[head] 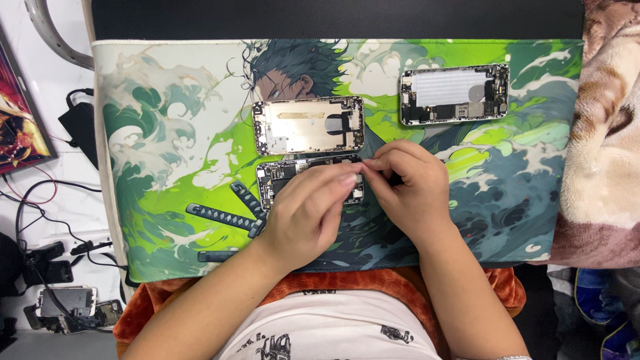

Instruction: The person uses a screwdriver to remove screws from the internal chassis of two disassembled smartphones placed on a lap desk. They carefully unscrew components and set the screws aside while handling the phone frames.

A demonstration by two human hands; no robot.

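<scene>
My left hand [310, 210] and my right hand [408, 190] meet over an opened phone body [279, 177] lying on a green printed desk mat [167, 133]. The fingertips of both hands pinch together at the phone's right end, and whatever small part they hold is hidden. My left hand covers most of that phone. Just above it lies an empty silver phone housing [308, 125]. A third opened phone chassis [455, 94] with a pale panel lies farther up and right, apart from both hands.
A fuzzy blanket [610, 133] lies along the mat's right edge. Left of the mat are a black charger [80, 123], tangled cables [40, 200] and a heap of phone parts [67, 303]. A dark strip [333, 17] runs behind the mat.
</scene>
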